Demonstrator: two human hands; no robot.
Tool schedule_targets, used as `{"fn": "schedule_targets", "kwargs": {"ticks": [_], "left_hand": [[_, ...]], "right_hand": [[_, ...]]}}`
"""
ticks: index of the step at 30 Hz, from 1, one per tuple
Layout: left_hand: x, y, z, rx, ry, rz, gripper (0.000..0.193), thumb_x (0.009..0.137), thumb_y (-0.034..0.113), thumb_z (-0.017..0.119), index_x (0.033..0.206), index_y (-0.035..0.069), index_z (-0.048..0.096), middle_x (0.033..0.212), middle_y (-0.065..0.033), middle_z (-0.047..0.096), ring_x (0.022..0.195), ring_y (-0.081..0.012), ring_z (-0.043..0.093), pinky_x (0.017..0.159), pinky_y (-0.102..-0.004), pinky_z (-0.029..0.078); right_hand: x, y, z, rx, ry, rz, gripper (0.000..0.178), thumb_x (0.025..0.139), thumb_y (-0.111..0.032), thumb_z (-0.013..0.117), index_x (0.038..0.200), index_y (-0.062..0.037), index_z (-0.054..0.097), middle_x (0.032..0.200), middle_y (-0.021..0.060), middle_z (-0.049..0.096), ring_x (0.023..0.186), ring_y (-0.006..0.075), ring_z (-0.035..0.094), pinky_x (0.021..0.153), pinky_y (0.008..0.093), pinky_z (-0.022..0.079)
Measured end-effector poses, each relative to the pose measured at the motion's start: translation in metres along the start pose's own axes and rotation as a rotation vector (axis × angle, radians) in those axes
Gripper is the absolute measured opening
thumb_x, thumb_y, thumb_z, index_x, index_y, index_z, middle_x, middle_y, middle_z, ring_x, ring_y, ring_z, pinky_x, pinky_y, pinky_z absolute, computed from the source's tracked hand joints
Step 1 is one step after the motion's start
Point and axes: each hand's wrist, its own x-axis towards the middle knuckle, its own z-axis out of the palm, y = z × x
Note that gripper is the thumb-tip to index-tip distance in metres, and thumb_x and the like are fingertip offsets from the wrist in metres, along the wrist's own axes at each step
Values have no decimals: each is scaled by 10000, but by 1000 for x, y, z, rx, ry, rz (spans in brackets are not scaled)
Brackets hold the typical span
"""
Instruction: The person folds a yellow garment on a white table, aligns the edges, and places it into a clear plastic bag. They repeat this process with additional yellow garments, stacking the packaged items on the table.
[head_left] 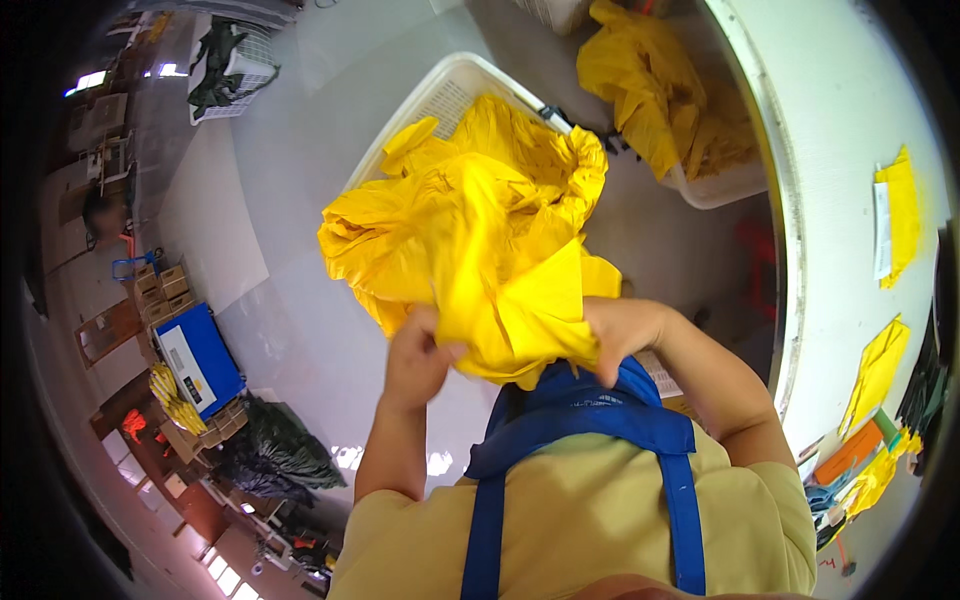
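A large crumpled bundle of bright yellow fabric (500, 230) fills the middle of the head view, partly blurred by motion. My left hand (418, 358) is closed on its lower left edge, thumb against the cloth. At its lower right edge my right hand (622, 335) grips the same fabric, with some fingers hidden behind it. Beneath and beyond the bundle stands a white plastic basket (462, 68), its rim showing at the far side. Whether the bundle lies in the basket or hangs over it I cannot tell.
More yellow fabric (640, 85) fills a second white basket (715, 190) under the white table (835, 60) on the right. Flat yellow pieces (875, 370) lie on that table. A dark-filled white basket (250, 70) stands far left. A blue-topped box (205, 360) and black plastic bag (275, 450) are at left.
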Motion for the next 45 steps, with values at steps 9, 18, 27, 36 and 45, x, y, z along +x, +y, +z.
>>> {"fn": "schedule_targets", "kwargs": {"ticks": [9,18,27,36,45], "left_hand": [[-9,1,-7,-32,426,297,327,972,237,521,1246,61,485,1068,-54,571,1007,-151,537,914,-334,416],[61,-199,9,-1156,-684,251,852,845,733,381,1416,102,348,1474,-189,318,1350,-389,274,1107,-514,251],[203,160,106,-893,-181,764,546,933,493,462,1293,85,503,1317,-104,512,1172,-263,508,987,-440,411],[223,484,664,119,-780,874,438,931,453,511,1156,86,592,1122,-89,625,1004,-230,598,853,-432,480],[352,122,939,1075,-708,1679,430,897,263,548,1214,-27,566,1123,-163,651,1026,-300,615,905,-366,460]], "right_hand": [[19,-177,45,273,746,-431,339,782,0,595,1121,-12,580,1000,72,661,881,168,650,800,311,519],[-89,-258,100,-18,853,-708,415,778,-99,594,1174,14,538,1080,114,629,958,220,623,860,343,500],[-463,-219,113,-289,1315,-1373,506,830,-234,545,1272,-4,459,1219,136,548,1103,263,544,955,385,437],[-549,-66,139,-250,1759,-1661,610,882,-368,496,1371,-22,381,1358,159,468,1247,306,465,1050,427,373],[-483,-41,19,752,1480,-1387,458,922,-255,528,1328,-64,436,1275,108,557,1170,276,539,1023,428,410]]}}
